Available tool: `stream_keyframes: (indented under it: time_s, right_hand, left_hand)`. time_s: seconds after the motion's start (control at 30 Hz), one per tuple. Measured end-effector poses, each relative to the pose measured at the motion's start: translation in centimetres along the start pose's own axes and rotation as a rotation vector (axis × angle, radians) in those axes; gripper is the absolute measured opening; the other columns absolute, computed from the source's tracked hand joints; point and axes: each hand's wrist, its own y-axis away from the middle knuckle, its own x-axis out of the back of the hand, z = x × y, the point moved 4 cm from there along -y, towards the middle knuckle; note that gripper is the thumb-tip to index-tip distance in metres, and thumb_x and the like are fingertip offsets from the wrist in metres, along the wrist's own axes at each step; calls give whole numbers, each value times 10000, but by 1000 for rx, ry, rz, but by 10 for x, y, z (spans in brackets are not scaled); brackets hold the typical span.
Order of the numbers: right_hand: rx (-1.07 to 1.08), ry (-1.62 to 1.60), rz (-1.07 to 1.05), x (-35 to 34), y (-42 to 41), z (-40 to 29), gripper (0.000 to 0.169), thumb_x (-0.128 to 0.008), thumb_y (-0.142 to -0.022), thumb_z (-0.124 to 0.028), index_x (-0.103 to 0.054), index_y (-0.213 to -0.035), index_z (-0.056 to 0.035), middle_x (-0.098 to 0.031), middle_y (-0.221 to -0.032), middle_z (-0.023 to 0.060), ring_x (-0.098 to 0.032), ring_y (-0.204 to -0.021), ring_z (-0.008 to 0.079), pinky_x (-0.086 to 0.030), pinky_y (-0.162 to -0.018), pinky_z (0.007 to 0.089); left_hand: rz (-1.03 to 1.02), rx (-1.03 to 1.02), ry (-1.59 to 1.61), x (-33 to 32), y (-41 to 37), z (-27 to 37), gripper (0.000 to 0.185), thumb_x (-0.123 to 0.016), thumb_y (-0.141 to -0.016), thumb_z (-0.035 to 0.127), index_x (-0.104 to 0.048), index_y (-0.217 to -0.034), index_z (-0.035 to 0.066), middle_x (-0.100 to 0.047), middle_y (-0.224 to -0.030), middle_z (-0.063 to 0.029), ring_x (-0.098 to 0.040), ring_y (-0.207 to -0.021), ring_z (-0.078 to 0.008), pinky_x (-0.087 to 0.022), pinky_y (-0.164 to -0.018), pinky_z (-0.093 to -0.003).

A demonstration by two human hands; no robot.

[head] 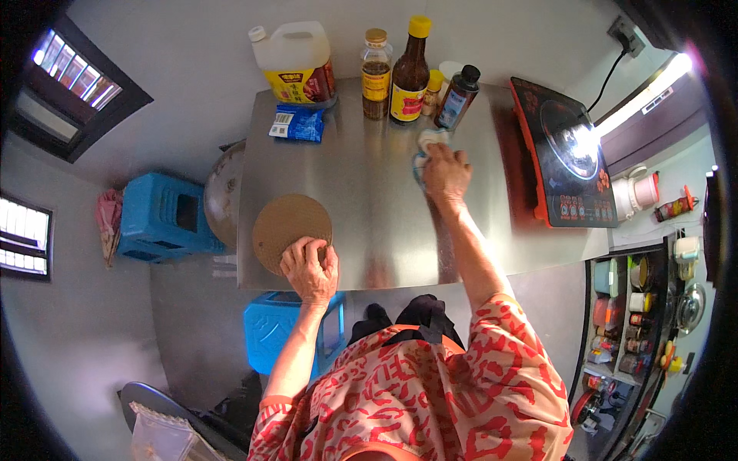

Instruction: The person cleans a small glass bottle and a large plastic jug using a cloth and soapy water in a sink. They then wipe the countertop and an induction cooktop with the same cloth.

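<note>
A stainless-steel tabletop (369, 184) spreads out before me. Pressed to it near the row of bottles is a crumpled white and blue cloth (432, 138), bunched under the fingers of my right hand (448, 176). Close to the front left edge, a round brown mat (288, 219) with a textured surface is gripped at its lower right rim by my left hand (314, 269); the thumb's hold underneath is hidden. Behind the cloth stands a dark bottle with a black cap (458, 98), tilted in this view.
Along the back stand a plastic jug (297, 69), a yellow-capped sauce bottle (410, 75) and a gold-capped bottle (376, 75). A blue packet (297, 123) lies in front of the jug. At right sits an induction cooker (568, 155). A blue stool (279, 328) is below the front edge.
</note>
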Motion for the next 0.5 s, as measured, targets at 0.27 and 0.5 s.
stream_keyframes:
  time_s: [0.27, 0.5]
  right_hand:
    - [-302, 86, -101, 4, 6, 41, 347, -564, -804, -293, -545, -1142, -213, -519, -1212, 44, -480, -1039, 312, -433, -769, 454]
    - [187, -118, -5, 31, 87, -98, 371, -605, -731, -210, -590, -1100, -183, -545, -1167, 20, -507, -937, 242, -421, -676, 421]
  left_hand:
    - [7, 7, 9, 0, 1, 4, 162, -651, -753, 239, -594, -870, 142, -568, -980, -44, -503, -965, -279, -378, -814, -425]
    - [37, -14, 9, -1, 3, 5, 137, -598, -819, 270, -612, -844, 136, -572, -969, -35, -508, -941, -269, -376, -806, -418]
